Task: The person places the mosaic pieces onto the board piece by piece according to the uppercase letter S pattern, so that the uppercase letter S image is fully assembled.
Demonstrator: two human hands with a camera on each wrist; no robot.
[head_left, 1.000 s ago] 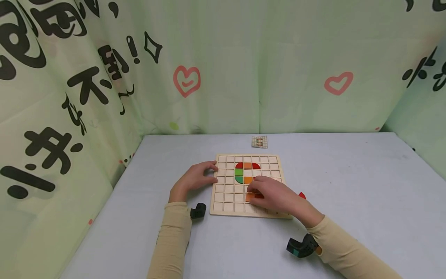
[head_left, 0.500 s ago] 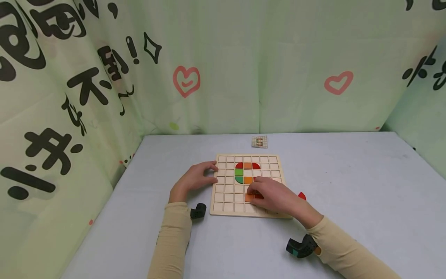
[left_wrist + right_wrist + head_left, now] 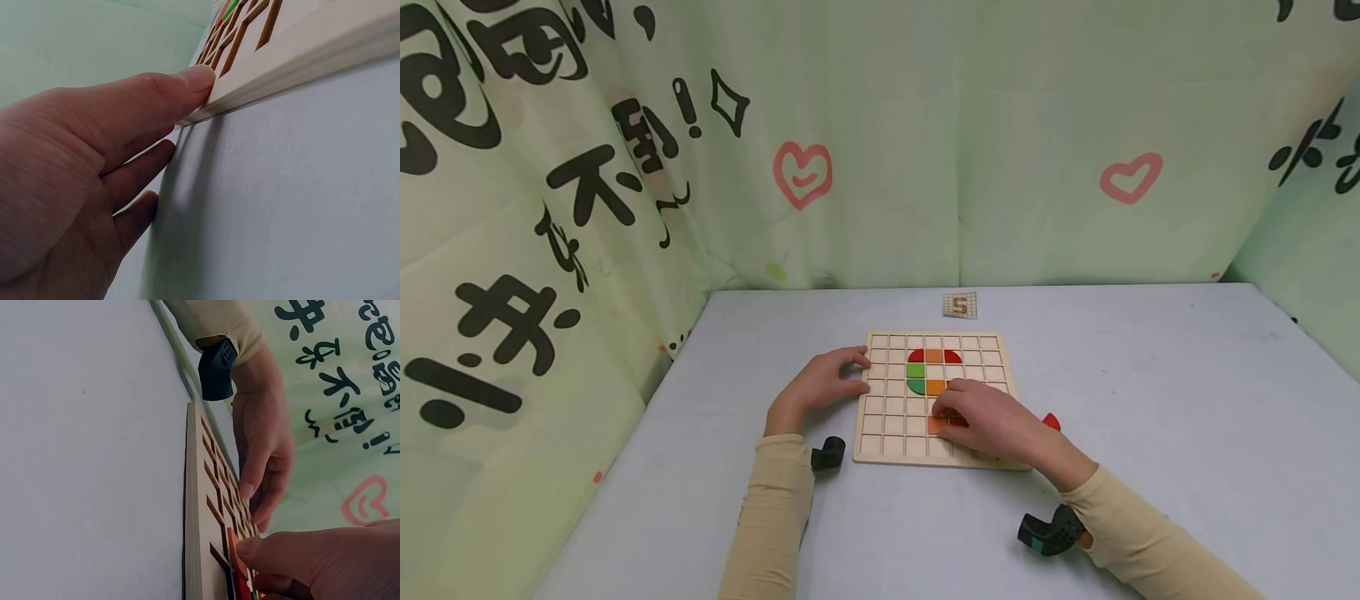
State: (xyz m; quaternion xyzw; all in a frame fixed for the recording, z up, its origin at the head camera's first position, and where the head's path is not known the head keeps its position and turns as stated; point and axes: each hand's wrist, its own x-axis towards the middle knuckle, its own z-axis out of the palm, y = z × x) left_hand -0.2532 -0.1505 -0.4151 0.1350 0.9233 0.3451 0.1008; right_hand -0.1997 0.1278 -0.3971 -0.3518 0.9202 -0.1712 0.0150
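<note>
A wooden grid board lies on the table with coloured tiles in some cells. My left hand rests its thumb and fingertips along the board's left edge, its other fingers loosely extended in the left wrist view. Over the lower middle cells, my right hand pinches an orange square tile, the thumb against it in the right wrist view. A red tile beside it is mostly covered by this hand. Farther up stand red quarter-round tiles, an orange square, a light green square and a green quarter-round.
A small patterned card lies near the table's far edge. Close to my right wrist is a loose red piece. Black wrist cameras sit on both arms. A printed pale green curtain hangs behind and beside the table.
</note>
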